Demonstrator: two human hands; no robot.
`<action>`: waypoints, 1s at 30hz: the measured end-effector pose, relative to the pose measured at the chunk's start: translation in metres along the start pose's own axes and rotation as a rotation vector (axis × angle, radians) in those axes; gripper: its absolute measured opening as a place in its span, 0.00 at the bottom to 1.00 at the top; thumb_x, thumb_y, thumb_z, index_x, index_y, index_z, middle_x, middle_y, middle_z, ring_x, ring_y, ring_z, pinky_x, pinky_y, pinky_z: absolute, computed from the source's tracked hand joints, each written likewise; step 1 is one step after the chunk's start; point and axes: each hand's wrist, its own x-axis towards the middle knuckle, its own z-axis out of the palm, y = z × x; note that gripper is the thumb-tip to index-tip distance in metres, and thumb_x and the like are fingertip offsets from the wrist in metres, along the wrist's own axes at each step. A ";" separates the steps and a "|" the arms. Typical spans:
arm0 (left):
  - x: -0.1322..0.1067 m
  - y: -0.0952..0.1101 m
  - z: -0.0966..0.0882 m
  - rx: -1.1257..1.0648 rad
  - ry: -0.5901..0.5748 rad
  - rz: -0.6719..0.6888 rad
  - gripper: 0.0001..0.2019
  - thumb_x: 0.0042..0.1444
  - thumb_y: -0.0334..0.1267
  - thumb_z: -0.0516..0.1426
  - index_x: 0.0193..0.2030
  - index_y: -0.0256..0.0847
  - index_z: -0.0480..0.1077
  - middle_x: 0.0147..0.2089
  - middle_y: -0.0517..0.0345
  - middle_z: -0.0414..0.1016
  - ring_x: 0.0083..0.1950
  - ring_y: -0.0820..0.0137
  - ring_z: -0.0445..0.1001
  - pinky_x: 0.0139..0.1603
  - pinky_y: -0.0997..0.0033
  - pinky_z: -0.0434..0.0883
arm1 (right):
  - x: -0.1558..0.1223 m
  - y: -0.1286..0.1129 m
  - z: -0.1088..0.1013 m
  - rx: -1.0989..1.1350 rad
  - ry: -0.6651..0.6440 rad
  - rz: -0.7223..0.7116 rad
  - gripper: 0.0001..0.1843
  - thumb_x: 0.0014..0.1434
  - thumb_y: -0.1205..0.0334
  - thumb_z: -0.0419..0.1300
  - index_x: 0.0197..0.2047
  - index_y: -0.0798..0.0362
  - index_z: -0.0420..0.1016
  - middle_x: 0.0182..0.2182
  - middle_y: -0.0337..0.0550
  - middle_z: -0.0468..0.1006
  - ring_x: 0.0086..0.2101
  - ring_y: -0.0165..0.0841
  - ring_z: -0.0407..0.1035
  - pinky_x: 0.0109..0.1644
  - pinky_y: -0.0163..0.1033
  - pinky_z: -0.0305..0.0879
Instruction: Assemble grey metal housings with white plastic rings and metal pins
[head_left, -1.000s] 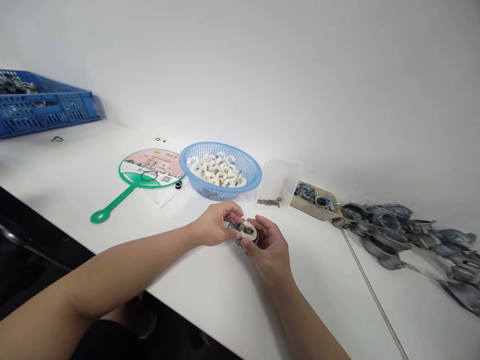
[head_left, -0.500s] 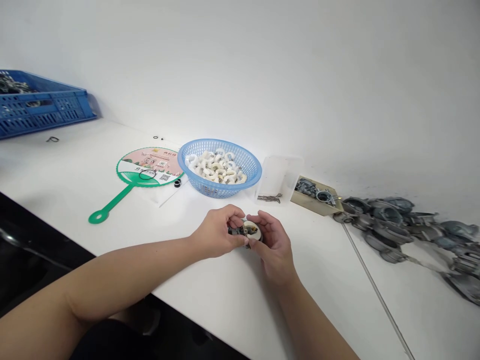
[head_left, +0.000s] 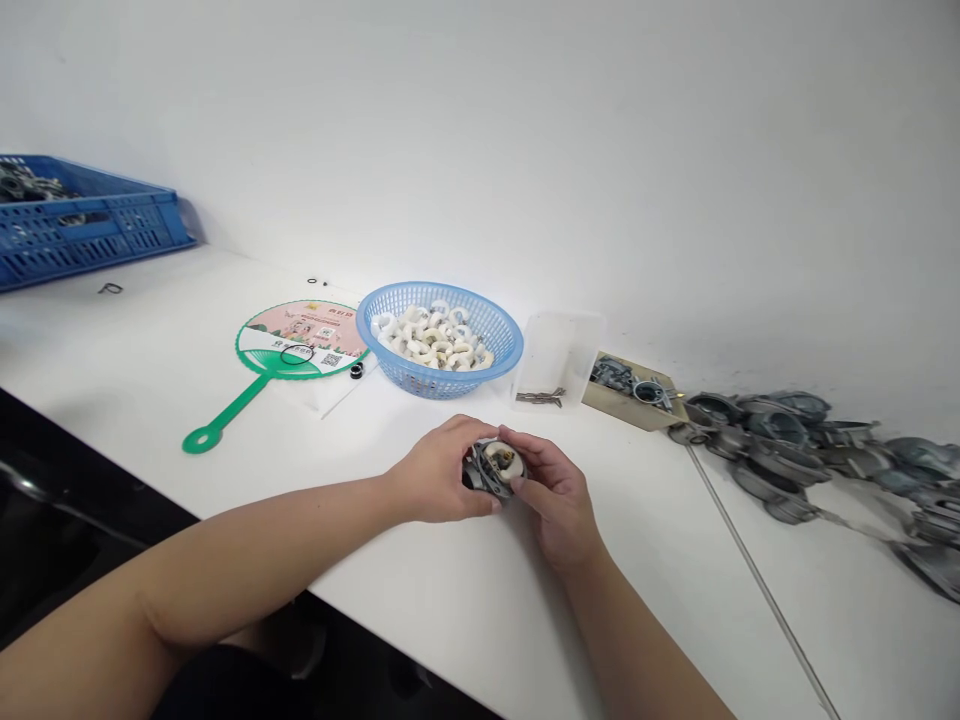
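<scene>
Both hands meet over the white table, just in front of a light blue basket. Between them is a small grey metal part with a cream ring-shaped piece on top. My left hand grips the part from the left with curled fingers. From the right, my right hand closes on the same part, thumb and fingers pinching its rim. The basket holds several white and cream ring pieces.
A green hand fan lies left of the basket. A clear tray with thin metal pins sits to its right, then a cardboard piece with small metal parts. Grey metal castings pile at the right. A blue crate stands far left.
The part has been turned and tilted between my hands, and both hands shifted slightly toward me. Fingers now wrap it more closely.
</scene>
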 end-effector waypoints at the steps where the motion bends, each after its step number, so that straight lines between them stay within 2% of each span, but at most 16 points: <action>1: 0.001 0.000 -0.001 0.024 -0.013 0.012 0.33 0.37 0.38 0.66 0.53 0.41 0.65 0.51 0.50 0.69 0.52 0.59 0.66 0.55 0.58 0.65 | 0.000 0.000 0.000 -0.011 0.010 -0.006 0.21 0.44 0.63 0.66 0.45 0.46 0.76 0.48 0.42 0.76 0.49 0.42 0.67 0.56 0.50 0.61; 4: 0.001 0.002 -0.002 0.026 -0.059 -0.001 0.30 0.40 0.38 0.65 0.53 0.42 0.66 0.52 0.51 0.70 0.53 0.57 0.66 0.57 0.55 0.62 | 0.000 -0.001 0.001 -0.051 0.023 -0.024 0.20 0.46 0.62 0.66 0.45 0.46 0.76 0.49 0.42 0.75 0.51 0.42 0.67 0.58 0.51 0.60; 9: 0.001 -0.001 -0.002 -0.154 -0.163 -0.038 0.29 0.44 0.34 0.61 0.56 0.44 0.62 0.51 0.55 0.72 0.47 0.63 0.71 0.48 0.65 0.69 | -0.001 0.004 -0.001 -0.074 0.017 -0.036 0.20 0.47 0.58 0.67 0.45 0.47 0.75 0.53 0.45 0.72 0.54 0.42 0.64 0.60 0.52 0.59; 12: -0.001 -0.007 0.001 -0.147 -0.123 -0.129 0.32 0.44 0.37 0.62 0.58 0.42 0.60 0.50 0.53 0.72 0.46 0.62 0.72 0.45 0.65 0.70 | -0.002 0.006 -0.002 -0.089 0.050 -0.040 0.19 0.46 0.56 0.68 0.43 0.47 0.76 0.54 0.45 0.71 0.55 0.43 0.63 0.61 0.52 0.58; 15: -0.002 -0.009 0.002 -0.092 -0.078 -0.220 0.41 0.40 0.44 0.65 0.62 0.41 0.56 0.52 0.50 0.70 0.47 0.60 0.72 0.45 0.63 0.71 | -0.001 0.006 -0.003 -0.109 0.084 -0.031 0.19 0.46 0.55 0.68 0.43 0.47 0.75 0.53 0.45 0.72 0.53 0.42 0.66 0.59 0.50 0.61; 18: -0.002 -0.007 0.000 -0.006 -0.047 -0.253 0.50 0.34 0.49 0.68 0.64 0.41 0.53 0.57 0.47 0.68 0.53 0.56 0.69 0.51 0.59 0.69 | -0.001 0.004 -0.005 -0.154 0.095 -0.001 0.20 0.47 0.54 0.68 0.44 0.48 0.75 0.46 0.45 0.77 0.46 0.40 0.71 0.52 0.48 0.67; 21: -0.001 -0.002 -0.002 0.091 -0.040 -0.229 0.52 0.30 0.51 0.69 0.64 0.39 0.55 0.60 0.46 0.65 0.58 0.53 0.65 0.56 0.57 0.66 | 0.000 0.001 -0.005 -0.230 0.107 0.015 0.18 0.49 0.52 0.65 0.42 0.50 0.75 0.39 0.44 0.79 0.40 0.38 0.72 0.46 0.45 0.69; 24: 0.000 0.004 -0.004 0.160 -0.050 -0.211 0.49 0.29 0.51 0.69 0.61 0.38 0.59 0.57 0.47 0.68 0.56 0.53 0.67 0.54 0.58 0.66 | 0.001 -0.002 -0.004 -0.347 0.138 0.053 0.15 0.51 0.52 0.62 0.40 0.51 0.76 0.37 0.43 0.79 0.38 0.37 0.72 0.45 0.44 0.67; 28: 0.001 0.011 -0.008 0.212 -0.104 -0.158 0.35 0.34 0.48 0.67 0.52 0.41 0.67 0.44 0.54 0.75 0.43 0.59 0.73 0.42 0.64 0.70 | 0.001 -0.004 -0.002 -0.432 0.205 0.075 0.13 0.51 0.54 0.60 0.38 0.51 0.76 0.35 0.43 0.79 0.37 0.37 0.71 0.45 0.42 0.66; 30: 0.001 0.013 -0.011 0.211 -0.125 -0.146 0.33 0.36 0.46 0.66 0.51 0.41 0.66 0.41 0.56 0.75 0.40 0.61 0.74 0.38 0.66 0.69 | 0.002 -0.005 -0.002 -0.439 0.210 0.077 0.14 0.51 0.53 0.59 0.38 0.52 0.76 0.35 0.42 0.79 0.36 0.36 0.71 0.44 0.42 0.66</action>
